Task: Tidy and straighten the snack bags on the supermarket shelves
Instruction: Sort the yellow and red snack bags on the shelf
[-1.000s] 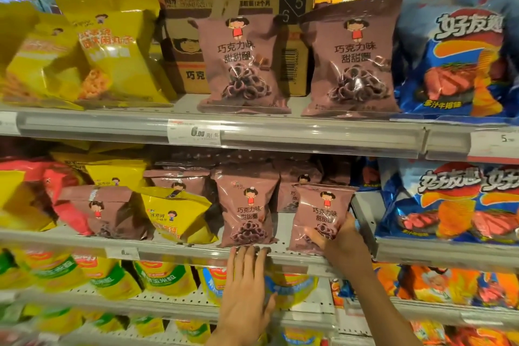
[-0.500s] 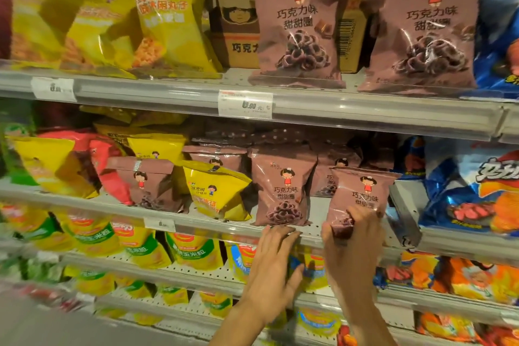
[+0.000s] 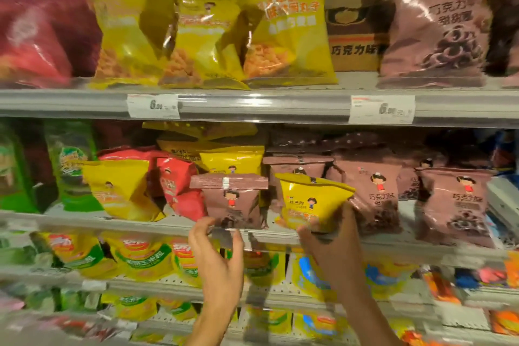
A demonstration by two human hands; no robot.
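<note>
The left hand (image 3: 217,255) has shifted leftward, its relaxed, spread fingers now touching the brown chocolate-ring foil bag (image 3: 231,201). Just right, the right hand (image 3: 330,244) now grasps a misplaced yellow foil bag (image 3: 310,202), probably sorting it out.

Just above my fingertips (image 3: 209,223) runs the middle shelf (image 3: 84,222), bearing a brown bag (image 3: 233,202) and a yellow bag (image 3: 311,202). Left of my fingers stand red bags (image 3: 179,182) and green bags (image 3: 73,166).
</note>
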